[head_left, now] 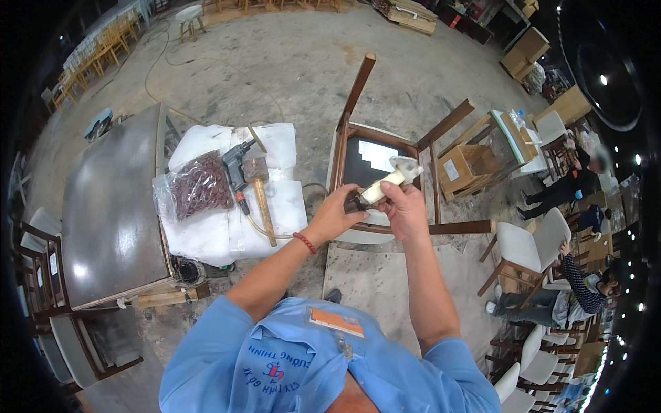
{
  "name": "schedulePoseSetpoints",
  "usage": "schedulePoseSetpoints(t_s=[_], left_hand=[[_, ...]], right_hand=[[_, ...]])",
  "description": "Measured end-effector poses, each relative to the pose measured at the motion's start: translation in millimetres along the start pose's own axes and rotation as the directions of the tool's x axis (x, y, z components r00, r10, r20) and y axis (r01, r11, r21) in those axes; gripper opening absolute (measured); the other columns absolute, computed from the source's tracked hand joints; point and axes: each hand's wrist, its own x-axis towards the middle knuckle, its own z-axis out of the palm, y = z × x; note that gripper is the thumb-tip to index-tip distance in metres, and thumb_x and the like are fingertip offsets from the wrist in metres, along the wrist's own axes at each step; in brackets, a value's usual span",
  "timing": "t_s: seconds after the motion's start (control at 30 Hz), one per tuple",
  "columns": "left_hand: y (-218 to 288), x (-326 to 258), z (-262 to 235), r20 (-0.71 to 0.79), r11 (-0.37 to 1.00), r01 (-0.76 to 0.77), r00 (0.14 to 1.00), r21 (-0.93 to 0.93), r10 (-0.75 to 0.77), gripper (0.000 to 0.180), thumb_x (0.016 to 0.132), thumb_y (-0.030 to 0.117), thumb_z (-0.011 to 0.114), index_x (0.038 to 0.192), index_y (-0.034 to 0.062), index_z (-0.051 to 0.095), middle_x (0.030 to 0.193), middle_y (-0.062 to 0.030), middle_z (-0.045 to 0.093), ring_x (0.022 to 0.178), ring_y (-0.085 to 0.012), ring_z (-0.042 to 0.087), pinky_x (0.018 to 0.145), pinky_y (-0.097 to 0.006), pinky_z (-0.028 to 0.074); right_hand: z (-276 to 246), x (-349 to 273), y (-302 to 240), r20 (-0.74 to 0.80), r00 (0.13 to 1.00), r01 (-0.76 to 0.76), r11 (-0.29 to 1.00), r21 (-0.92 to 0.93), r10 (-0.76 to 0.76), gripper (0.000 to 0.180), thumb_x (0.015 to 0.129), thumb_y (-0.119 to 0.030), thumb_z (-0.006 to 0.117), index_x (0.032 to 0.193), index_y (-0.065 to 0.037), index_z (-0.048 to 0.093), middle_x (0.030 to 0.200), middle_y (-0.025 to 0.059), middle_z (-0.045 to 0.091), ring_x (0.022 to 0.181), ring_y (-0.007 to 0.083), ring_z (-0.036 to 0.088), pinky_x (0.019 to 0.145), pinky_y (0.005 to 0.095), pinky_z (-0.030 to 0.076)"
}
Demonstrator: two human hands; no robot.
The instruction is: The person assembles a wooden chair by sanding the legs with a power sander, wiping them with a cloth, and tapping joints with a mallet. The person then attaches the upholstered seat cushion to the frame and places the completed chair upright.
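My right hand (405, 208) is closed around a cream-white, oblong thing (383, 188) with crumpled translucent plastic at its far end; I cannot make out its kind. My left hand (335, 219) curls its thumb and fingers about the near, dark end of the same thing. Both hands are above an upturned chair (352, 128), whose brown wooden legs point up and outward. The chair's underside is black, with a white paper label (376, 155) on it.
Left of me, white foam-like sheets (206, 240) bear a bag of reddish-brown small parts (198, 184), a power driver (236, 171) and a mallet (262, 206). Beyond stands a dark-topped table (113, 206). To the right are a wooden crate (468, 169), an upholstered chair (520, 246) and other people.
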Motion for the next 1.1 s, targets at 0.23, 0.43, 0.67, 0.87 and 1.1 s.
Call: schedulePoseSetpoints(t_s=[0.23, 0.43, 0.67, 0.87, 1.1], left_hand=[[-5, 1, 4, 0.005, 0.997, 0.072, 0.997, -0.031, -0.072, 0.069, 0.075, 0.032, 0.083, 0.128, 0.0038, 0.050, 0.115, -0.0183, 0.064, 0.109, -0.0325, 0.061, 0.092, -0.039, 0.046], [-6, -1, 5, -0.036, 0.998, 0.052, 0.998, 0.025, -0.051, 0.065, 0.075, 0.027, 0.082, 0.125, -0.0016, 0.053, 0.116, -0.0216, 0.063, 0.109, -0.0353, 0.061, 0.092, -0.039, 0.048], [-6, 0, 5, -0.006, 0.996, 0.087, 0.996, 0.024, -0.087, 0.069, 0.076, 0.031, 0.082, 0.129, 0.0002, 0.050, 0.118, -0.0202, 0.063, 0.112, -0.0333, 0.060, 0.094, -0.039, 0.046], [-11, 0, 5, 0.016, 0.995, 0.101, 0.995, -0.005, -0.101, 0.068, 0.076, 0.029, 0.082, 0.129, 0.0013, 0.049, 0.117, -0.0190, 0.063, 0.112, -0.0307, 0.060, 0.094, -0.037, 0.046], [-14, 1, 6, 0.043, 0.990, 0.135, 0.990, -0.025, -0.134, 0.068, 0.076, 0.030, 0.082, 0.129, 0.0022, 0.050, 0.118, -0.0189, 0.063, 0.113, -0.0313, 0.059, 0.096, -0.037, 0.045]], right_hand=[[-10, 13, -1, -0.052, 0.998, -0.040, 0.998, -0.058, 0.037, 0.024, 0.087, -0.014, 0.071, 0.101, 0.001, 0.057, 0.085, 0.0065, 0.065, 0.067, 0.0104, 0.058, 0.054, 0.0226, 0.045], [-1, 28, -3, -0.056, 0.998, 0.011, 0.986, -0.165, -0.021, 0.029, 0.082, -0.016, 0.076, 0.095, 0.004, 0.059, 0.077, 0.0076, 0.063, 0.061, 0.0113, 0.057, 0.053, 0.0246, 0.045], [-2, 41, -7, -0.050, 0.998, 0.015, 0.978, -0.209, -0.026, 0.034, 0.080, -0.018, 0.077, 0.098, 0.005, 0.059, 0.078, 0.0073, 0.063, 0.062, 0.0118, 0.058, 0.055, 0.0255, 0.046], [-19, 16, -5, -0.129, 0.988, 0.072, 0.989, -0.128, -0.088, 0.030, 0.082, -0.014, 0.075, 0.096, 0.006, 0.058, 0.076, 0.0081, 0.062, 0.061, 0.0128, 0.057, 0.054, 0.0259, 0.046], [-18, 5, 0, -0.089, 0.996, 0.025, 0.998, -0.060, -0.030, 0.026, 0.084, -0.011, 0.073, 0.096, 0.006, 0.059, 0.080, 0.0099, 0.064, 0.060, 0.0127, 0.058, 0.053, 0.0250, 0.046]])
